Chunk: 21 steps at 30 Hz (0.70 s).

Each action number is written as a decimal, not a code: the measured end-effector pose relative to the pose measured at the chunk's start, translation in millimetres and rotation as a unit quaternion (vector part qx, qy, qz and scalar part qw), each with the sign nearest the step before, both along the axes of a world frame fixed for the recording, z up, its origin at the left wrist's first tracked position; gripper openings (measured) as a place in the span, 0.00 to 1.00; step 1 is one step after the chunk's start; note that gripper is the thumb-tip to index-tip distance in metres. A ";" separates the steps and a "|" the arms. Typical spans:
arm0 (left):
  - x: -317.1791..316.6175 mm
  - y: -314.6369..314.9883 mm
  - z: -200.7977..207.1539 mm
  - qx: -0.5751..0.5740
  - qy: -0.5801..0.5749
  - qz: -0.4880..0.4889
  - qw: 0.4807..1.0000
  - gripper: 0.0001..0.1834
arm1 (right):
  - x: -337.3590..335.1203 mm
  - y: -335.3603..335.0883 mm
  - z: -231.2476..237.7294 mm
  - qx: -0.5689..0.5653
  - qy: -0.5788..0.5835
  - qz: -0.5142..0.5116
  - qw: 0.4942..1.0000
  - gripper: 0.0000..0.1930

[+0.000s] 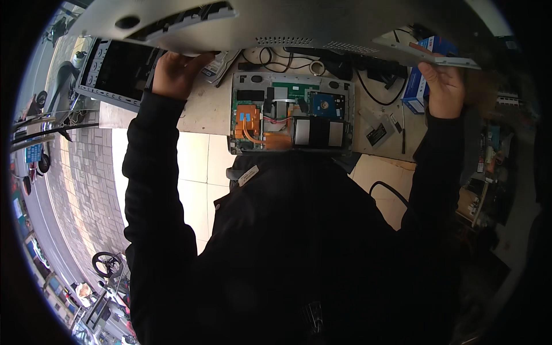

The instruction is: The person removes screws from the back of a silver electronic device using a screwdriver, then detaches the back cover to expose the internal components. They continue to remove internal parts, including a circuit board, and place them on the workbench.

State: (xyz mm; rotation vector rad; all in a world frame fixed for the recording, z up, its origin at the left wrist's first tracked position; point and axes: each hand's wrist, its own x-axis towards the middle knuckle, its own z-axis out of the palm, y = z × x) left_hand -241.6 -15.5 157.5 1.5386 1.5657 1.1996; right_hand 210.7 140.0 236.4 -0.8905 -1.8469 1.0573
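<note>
A grey laptop bottom cover (pixel 276 26), with rows of small vent holes and cut-outs, is raised close in front of me and fills the top of the view. My left hand (pixel 174 73) is closed on its lower edge at the left. With fingers and thumb, my right hand (pixel 444 89) grips its right end. Below it on the bench lies an opened laptop base (pixel 293 112), its inside showing. In it are a copper heat sink (pixel 248 118), a blue-labelled hard drive (pixel 328 105) and a black and silver battery (pixel 318 133).
At the left stands an open metal computer case (pixel 118 72). Another hard drive (pixel 217 68) lies near my left hand. A blue box (pixel 415 89), a dark thin tool (pixel 403 132) and a small card (pixel 376 134) are on the right. Black cables (pixel 379 102) run along the back.
</note>
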 end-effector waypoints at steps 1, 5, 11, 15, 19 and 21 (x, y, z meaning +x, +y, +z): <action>-0.1 0.2 5.5 -0.014 -0.002 -0.018 1.000 0.14 | -1.9 7.3 -8.4 -0.031 0.077 0.005 0.997 0.16; 1.1 1.5 3.4 -0.134 -0.005 -0.083 0.987 0.16 | -7.2 21.3 -31.0 -0.186 0.220 0.072 0.955 0.11; 8.8 -53.3 -65.2 -0.087 -0.256 0.222 0.937 0.18 | 0.7 39.8 -100.3 -0.341 0.241 -0.045 0.908 0.13; 44.5 -126.0 -143.2 -0.268 -0.201 0.326 0.884 0.21 | 7.3 51.1 -130.1 -0.392 0.224 -0.198 0.870 0.15; 90.6 -165.2 -166.9 -0.356 -0.434 0.197 0.804 0.26 | 11.1 71.6 -153.3 -0.401 0.188 -0.290 0.848 0.19; 104.4 -168.2 -175.1 -0.326 -0.456 0.168 0.811 0.25 | 2.4 76.4 -161.7 -0.382 0.152 -0.323 0.853 0.20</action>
